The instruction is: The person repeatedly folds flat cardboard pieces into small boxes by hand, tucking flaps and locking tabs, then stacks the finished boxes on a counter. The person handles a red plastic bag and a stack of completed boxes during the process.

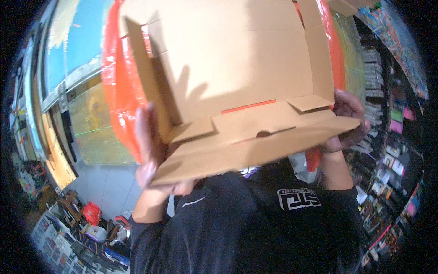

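The cardboard box (237,77) fills the upper centre of the frame and hides most of the orange plastic bag (119,91) behind it; its top is cut off by the frame edge. Your left hand (153,150) is at the lower left of the box, grip clamped on its side wall, fingers partly hidden under the flap. Your right hand (347,121) holds the right edge, grip also clamped on the box. Both forearms rise from the dark sleeves below.

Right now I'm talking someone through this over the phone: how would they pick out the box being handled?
Fills the upper middle of the view: a brown cardboard box, open, flaps folded. The left hand and right hand grip its sides. Only it is plain brown, against orange plastic behind.
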Demonstrator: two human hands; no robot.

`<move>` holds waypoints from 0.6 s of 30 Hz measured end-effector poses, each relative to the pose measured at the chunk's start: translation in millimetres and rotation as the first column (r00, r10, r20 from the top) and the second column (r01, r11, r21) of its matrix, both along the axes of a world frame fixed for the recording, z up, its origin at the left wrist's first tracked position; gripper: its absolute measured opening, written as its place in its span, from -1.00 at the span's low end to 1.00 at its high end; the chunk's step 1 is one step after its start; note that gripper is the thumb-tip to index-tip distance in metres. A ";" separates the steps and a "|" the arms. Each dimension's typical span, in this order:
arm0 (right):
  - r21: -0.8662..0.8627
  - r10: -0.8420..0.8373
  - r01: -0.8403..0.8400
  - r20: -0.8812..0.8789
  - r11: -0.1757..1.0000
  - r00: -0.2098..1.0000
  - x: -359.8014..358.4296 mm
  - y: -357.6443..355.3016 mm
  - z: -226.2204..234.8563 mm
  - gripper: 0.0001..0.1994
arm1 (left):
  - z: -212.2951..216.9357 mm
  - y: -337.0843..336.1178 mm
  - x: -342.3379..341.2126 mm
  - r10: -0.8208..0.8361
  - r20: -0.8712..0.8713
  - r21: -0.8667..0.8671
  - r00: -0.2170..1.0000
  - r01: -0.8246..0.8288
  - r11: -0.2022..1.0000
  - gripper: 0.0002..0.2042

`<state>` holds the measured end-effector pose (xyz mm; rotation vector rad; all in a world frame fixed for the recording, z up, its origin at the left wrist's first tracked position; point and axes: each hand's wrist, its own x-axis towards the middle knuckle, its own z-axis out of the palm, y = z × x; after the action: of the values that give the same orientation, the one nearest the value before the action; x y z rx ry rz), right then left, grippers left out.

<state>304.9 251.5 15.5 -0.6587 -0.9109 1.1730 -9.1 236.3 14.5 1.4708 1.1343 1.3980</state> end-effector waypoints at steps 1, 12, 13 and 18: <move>-0.008 0.045 -0.045 -0.002 0.999 0.999 -1.0 -2.7 0.5 -0.24 | -2.0 -9.3 -2.3 0.021 0.094 -0.088 0.995 -0.012 0.996 -0.05; -0.243 0.139 -0.013 0.509 0.970 0.850 18.7 -29.7 10.3 0.07 | -23.6 -24.1 -54.8 0.291 0.189 -0.166 0.938 -0.262 0.951 -0.04; -0.291 0.178 -0.008 0.562 0.957 0.808 21.7 -29.1 14.4 0.04 | -18.9 -26.7 -57.3 0.309 0.057 -0.115 0.949 -0.301 0.947 -0.06; -0.217 0.142 0.015 0.685 0.976 0.715 17.9 -11.7 19.0 -0.22 | 10.6 -24.9 -49.4 0.260 -0.610 0.200 0.749 -0.172 0.965 -0.17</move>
<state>322.8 239.8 34.5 -1.3099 -1.4681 1.0912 -58.5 211.3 25.1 2.0492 1.7020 1.1572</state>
